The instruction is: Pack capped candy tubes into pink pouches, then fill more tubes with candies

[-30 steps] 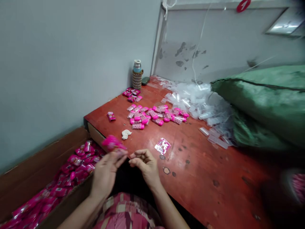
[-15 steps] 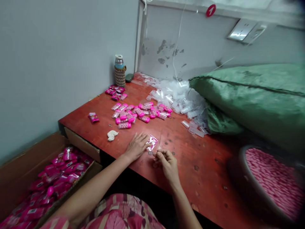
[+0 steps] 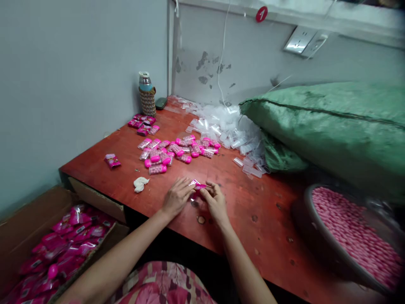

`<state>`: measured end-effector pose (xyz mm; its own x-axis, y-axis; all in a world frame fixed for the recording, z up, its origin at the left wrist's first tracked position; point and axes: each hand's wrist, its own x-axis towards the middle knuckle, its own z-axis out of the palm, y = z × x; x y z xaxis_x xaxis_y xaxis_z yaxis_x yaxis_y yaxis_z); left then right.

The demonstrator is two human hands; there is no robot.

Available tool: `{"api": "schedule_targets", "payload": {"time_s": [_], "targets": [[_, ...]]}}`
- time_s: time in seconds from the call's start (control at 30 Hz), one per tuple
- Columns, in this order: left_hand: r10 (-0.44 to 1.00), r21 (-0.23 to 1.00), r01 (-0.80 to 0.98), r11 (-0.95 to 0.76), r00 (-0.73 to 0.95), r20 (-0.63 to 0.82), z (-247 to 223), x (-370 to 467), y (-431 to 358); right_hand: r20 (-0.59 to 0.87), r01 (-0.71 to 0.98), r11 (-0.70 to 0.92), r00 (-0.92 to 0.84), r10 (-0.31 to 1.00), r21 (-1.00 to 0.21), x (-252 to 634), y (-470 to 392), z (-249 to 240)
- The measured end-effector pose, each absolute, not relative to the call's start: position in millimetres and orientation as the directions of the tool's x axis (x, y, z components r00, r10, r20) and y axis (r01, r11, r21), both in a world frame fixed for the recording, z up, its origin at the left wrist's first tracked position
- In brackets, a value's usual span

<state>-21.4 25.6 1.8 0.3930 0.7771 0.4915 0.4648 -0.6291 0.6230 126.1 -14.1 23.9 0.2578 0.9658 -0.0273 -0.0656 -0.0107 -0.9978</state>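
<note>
A small shiny pink packet [image 3: 200, 186] is between my two hands, just above or on the red tabletop. My left hand [image 3: 177, 197] holds its left edge, thumb and fingertips closed on it. On the other side, my right hand [image 3: 215, 200] pinches the packet between thumb and fingers. Part of the packet is hidden by the fingers. Beyond my hands lie several small clear tubes with pink caps and pink beads [image 3: 157, 169]. Left of my left hand is a crumpled white tissue [image 3: 140, 184].
Empty clear tubes [image 3: 218, 122] are heaped at the back, against a big green sack [image 3: 322, 126]. A dark basin [image 3: 305, 211] of pink beads stands right. At lower left is a cardboard box [image 3: 95, 198] of pink packets. A flask [image 3: 147, 99] stands near the wall.
My right hand has moved up and left to the packet and now grips it. The packet, flat under my left fingers before, is now tilted or folded up between both hands.
</note>
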Motion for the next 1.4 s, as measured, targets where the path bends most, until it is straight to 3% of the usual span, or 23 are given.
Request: {"api": "schedule_targets", "payload": {"time_s": [0.07,0.17,0.27,0.37,0.47,0.53,0.6,0.73,0.87,1.1,1.27,1.4], "targets": [[0.846,0.768,0.365,-0.526,0.316,0.43,9.4,-20.6,18.8,-0.065,-0.155,-0.029,0.238,0.969,-0.988,124.3,-8.0,29.0],[0.96,0.974,0.135,-0.179,0.24,0.143,20.7,-19.3,12.5,-0.088,-0.163,-0.054,0.209,0.974,-0.985,126.6,-3.0,37.2],[0.918,0.977,-0.083,0.196,0.367,-0.152,26.5,-18.0,13.1,-0.111,-0.096,-0.102,0.092,0.99,-0.99,131.7,1.3,41.5],[0.874,0.913,-0.162,0.375,0.39,-0.289,26.4,-18.0,16.0,-0.102,0.047,-0.101,-0.018,0.995,-0.994,138.1,12.6,42.0],[0.891,0.901,-0.165,0.401,0.299,-0.341,25.5,-21.0,17.2,-0.014,0.404,-0.014,0.002,1.0,-0.915,150.0,40.3,45.3],[0.896,0.894,-0.167,0.415,0.248,-0.37,25.7,-24.1,16.8,0.102,0.663,0.032,0.067,0.993,-0.748,162.6,70.1,50.6],[0.894,0.88,-0.191,0.435,0.211,-0.396,25.8,-27.1,16.2,0.177,0.792,0.017,0.115,0.978,-0.61,177.9,106.6,57.0],[0.874,0.837,-0.255,0.485,0.178,-0.452,23.7,-31.2,15.5,0.194,0.881,-0.054,0.163,0.967,-0.471,203.7,179.1,63.1],[0.857,0.803,-0.3,0.515,0.165,-0.488,22.3,-32.9,16.4,0.139,0.939,-0.049,0.102,0.985,-0.341,207.4,215.1,53.6],[0.824,0.733,-0.385,0.561,0.174,-0.54,25.1,-34.2,22.2,0.08,0.977,-0.025,0.043,0.996,-0.213,183.6,160.4,29.4],[0.823,0.675,-0.499,0.544,0.162,-0.545,27.3,-38.0,24.6,-0.006,0.949,-0.109,0.112,0.994,-0.297,174.4,106.7,28.9],[0.819,0.65,-0.535,0.54,0.156,-0.552,28.6,-40.2,23.2,0.072,0.949,-0.09,0.117,0.991,-0.303,194.9,108.3,40.8]]}}
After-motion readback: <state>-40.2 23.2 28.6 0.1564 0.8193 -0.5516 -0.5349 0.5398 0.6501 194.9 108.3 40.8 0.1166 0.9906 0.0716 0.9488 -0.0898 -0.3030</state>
